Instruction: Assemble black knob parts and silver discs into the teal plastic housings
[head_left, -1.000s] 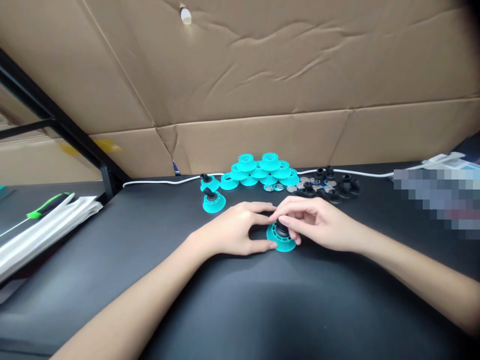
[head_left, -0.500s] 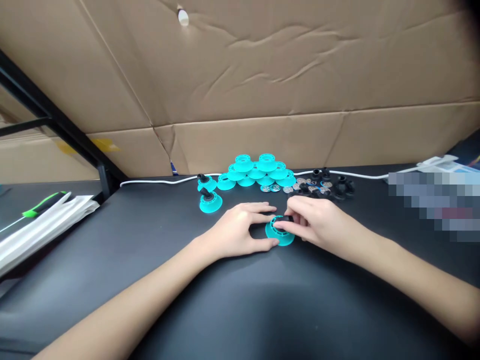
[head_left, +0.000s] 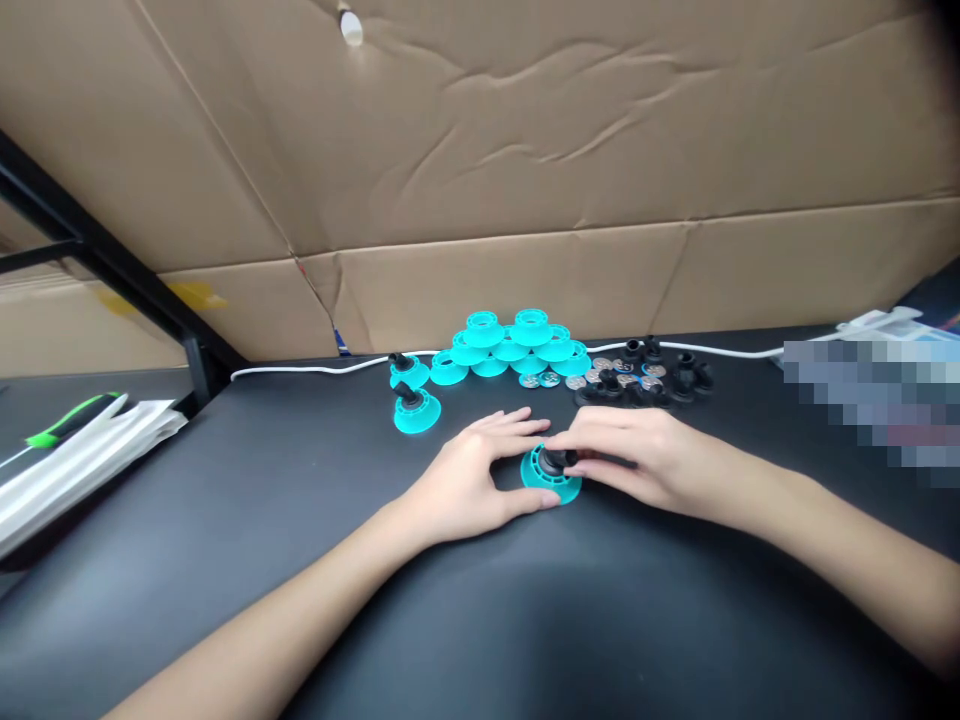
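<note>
A teal flared plastic ring sits wide side down on the black tabletop, with a black elbow-shaped fitting in its central opening. My left hand steadies the ring, thumb at its near edge and fingers along the far left. My right hand pinches the fitting between thumb and fingers; its tip is partly hidden by them. To the left stand two teal rings with similar black fittings in them, the nearer ring and the farther ring.
A stack of teal rings stands at the back. Right of it lie several metallic discs and loose black fittings. A white cable runs behind. Cardboard walls the back; a green-handled tool lies left.
The black fitting now sits visibly in the ring's opening, and my right fingers have shifted to its protruding end. The view has shifted slightly. My left hand keeps hold of the ring.
</note>
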